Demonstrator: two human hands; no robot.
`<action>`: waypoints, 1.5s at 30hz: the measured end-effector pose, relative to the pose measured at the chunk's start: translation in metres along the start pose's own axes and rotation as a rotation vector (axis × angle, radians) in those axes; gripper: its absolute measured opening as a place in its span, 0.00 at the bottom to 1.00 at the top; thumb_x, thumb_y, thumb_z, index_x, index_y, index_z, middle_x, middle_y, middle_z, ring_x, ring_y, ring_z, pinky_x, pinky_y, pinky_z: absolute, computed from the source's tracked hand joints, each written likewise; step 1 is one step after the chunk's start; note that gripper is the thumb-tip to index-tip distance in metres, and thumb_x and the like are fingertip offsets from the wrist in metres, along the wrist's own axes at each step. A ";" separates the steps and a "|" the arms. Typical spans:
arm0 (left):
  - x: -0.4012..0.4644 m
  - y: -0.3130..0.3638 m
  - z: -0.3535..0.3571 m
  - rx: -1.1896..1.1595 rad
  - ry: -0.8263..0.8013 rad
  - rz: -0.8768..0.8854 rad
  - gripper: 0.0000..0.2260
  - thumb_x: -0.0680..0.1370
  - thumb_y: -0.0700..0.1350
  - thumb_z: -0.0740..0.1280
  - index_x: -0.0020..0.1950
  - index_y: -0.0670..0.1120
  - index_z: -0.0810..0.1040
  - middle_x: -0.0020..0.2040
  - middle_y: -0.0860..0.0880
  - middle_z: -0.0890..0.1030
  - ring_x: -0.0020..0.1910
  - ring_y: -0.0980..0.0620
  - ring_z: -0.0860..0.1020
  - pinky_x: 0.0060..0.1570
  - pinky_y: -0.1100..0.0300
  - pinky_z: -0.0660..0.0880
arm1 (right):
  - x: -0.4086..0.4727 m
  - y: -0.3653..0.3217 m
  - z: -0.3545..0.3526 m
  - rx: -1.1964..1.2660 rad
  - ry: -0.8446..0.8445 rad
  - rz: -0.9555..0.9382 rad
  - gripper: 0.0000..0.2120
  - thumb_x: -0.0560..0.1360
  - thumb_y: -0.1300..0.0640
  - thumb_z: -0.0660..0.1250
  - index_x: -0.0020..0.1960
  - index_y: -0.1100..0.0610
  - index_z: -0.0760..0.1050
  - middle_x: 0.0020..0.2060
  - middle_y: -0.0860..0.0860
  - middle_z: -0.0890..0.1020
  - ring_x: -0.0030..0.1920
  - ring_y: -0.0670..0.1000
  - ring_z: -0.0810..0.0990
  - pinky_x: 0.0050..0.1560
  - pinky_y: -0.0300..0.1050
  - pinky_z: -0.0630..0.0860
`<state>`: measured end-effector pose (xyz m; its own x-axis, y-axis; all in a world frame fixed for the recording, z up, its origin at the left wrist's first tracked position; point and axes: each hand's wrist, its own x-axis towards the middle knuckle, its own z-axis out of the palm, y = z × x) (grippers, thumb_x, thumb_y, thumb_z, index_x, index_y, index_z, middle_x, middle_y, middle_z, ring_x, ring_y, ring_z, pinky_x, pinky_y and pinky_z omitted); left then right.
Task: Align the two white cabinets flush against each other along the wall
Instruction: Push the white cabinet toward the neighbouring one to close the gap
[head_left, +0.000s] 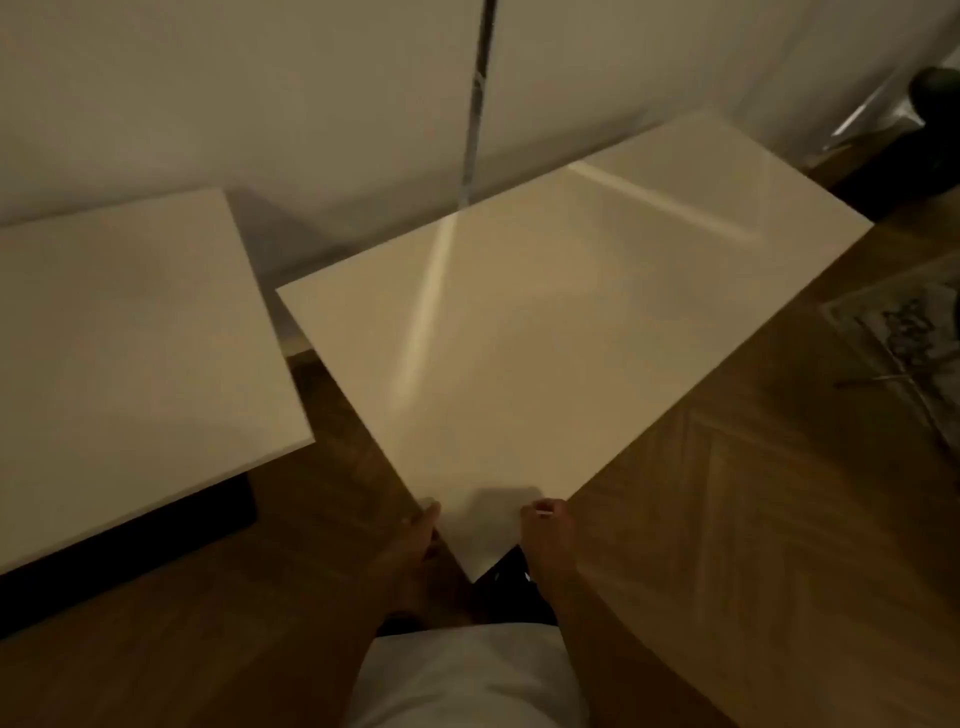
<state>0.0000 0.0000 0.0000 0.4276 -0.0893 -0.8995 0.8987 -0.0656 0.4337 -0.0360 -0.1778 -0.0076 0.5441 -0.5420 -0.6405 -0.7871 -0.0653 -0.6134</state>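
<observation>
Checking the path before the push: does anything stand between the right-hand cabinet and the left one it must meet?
Nothing visible does. Between the right cabinet and the left cabinet shows only bare wood floor. Both hands, left and right, already grip its near corner.

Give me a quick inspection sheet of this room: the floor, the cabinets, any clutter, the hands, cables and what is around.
Surface: wooden floor, herringbone pattern, dimly lit.
Job's things: left cabinet and right cabinet, both white; a wedge-shaped gap between them shows floor, so not flush. The right cabinet stands askew, its near corner pointing at the person.
Clutter: dark object and clear plastic in the far right corner; too dim to identify.
Grip: left hand and right hand each hold an edge beside the right cabinet's near corner.
Cables: nothing seen.
Surroundings: pale wall with a vertical strip; patterned rug at right.
</observation>
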 end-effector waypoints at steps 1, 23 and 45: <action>0.007 -0.003 0.004 -0.019 -0.007 -0.021 0.15 0.81 0.58 0.65 0.54 0.46 0.76 0.54 0.43 0.80 0.55 0.42 0.79 0.55 0.46 0.78 | 0.001 0.001 0.000 0.016 0.042 0.015 0.08 0.76 0.53 0.66 0.54 0.53 0.74 0.43 0.53 0.81 0.41 0.53 0.81 0.37 0.48 0.78; 0.029 -0.035 0.039 0.073 0.021 0.107 0.32 0.70 0.73 0.66 0.54 0.45 0.83 0.49 0.42 0.85 0.47 0.45 0.85 0.49 0.46 0.82 | -0.009 -0.002 0.054 0.168 0.046 0.404 0.44 0.59 0.27 0.68 0.61 0.58 0.63 0.42 0.52 0.77 0.42 0.55 0.80 0.44 0.53 0.82; 0.086 -0.058 0.047 0.330 0.545 0.113 0.50 0.63 0.84 0.54 0.54 0.39 0.79 0.44 0.46 0.83 0.41 0.47 0.82 0.39 0.56 0.75 | 0.001 -0.016 0.076 0.118 -0.060 0.516 0.48 0.71 0.30 0.66 0.73 0.63 0.53 0.64 0.61 0.75 0.60 0.63 0.78 0.58 0.57 0.78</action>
<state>-0.0200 -0.0509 -0.0998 0.5842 0.3981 -0.7072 0.8050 -0.3952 0.4425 -0.0010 -0.1138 -0.0331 0.1134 -0.4297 -0.8958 -0.9208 0.2933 -0.2572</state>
